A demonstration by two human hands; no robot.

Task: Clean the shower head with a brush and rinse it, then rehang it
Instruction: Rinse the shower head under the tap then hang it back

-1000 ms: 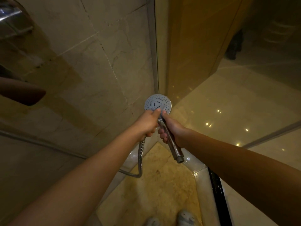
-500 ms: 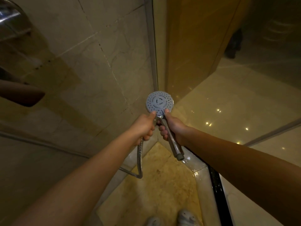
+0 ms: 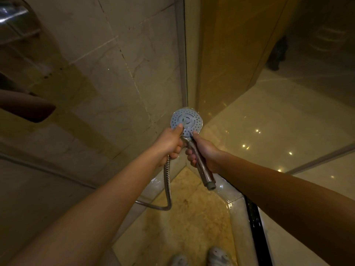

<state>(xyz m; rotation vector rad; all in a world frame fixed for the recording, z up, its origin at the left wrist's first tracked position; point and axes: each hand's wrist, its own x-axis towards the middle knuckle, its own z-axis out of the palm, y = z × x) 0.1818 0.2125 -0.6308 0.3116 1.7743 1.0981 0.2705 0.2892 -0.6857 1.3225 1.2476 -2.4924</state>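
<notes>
Rubbing the head (image 3: 186, 120) by thumb, no brush in sight.

Right hand (image 3: 204, 151) is gripping its handle; left hand (image 3: 170, 145) is gripping the hose (image 3: 168, 181), thumb pressing the faceplate, near the far corner. Likely next: rinsing, needing water.

Beige marble wall tiles (image 3: 107, 77) meet a glass shower panel (image 3: 249, 93) at the corner. A wet, yellowish stone floor (image 3: 184, 217) lies below, where grey shoes (image 3: 217, 255) stand beside a black threshold strip (image 3: 257, 227).
</notes>
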